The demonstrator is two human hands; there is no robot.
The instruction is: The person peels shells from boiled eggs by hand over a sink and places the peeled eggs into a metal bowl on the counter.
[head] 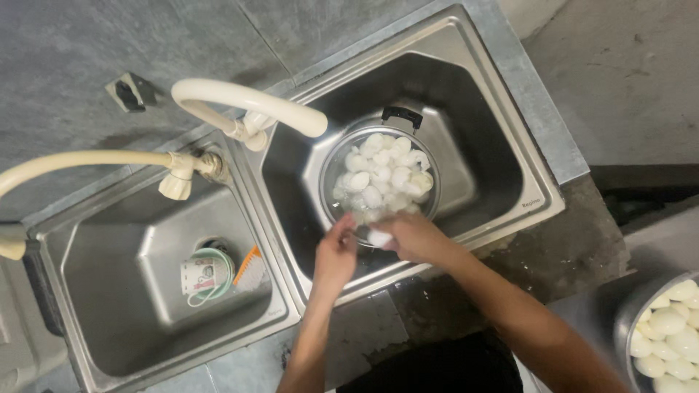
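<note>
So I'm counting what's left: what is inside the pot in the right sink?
The pot holds a pile of white peeled eggs. Its bottom, and any eggs underneath, are covered.

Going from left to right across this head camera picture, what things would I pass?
Left sink basin → sponge → left hand → right hand, which holds a peeled egg → right sink rim → pot of peeled eggs at the right edge.

two cream faucets [251, 102]; cup [198, 275] and orange scrubber [250, 268] in left basin [109, 313]; bowl of peeled eggs [666, 331] at right
</note>
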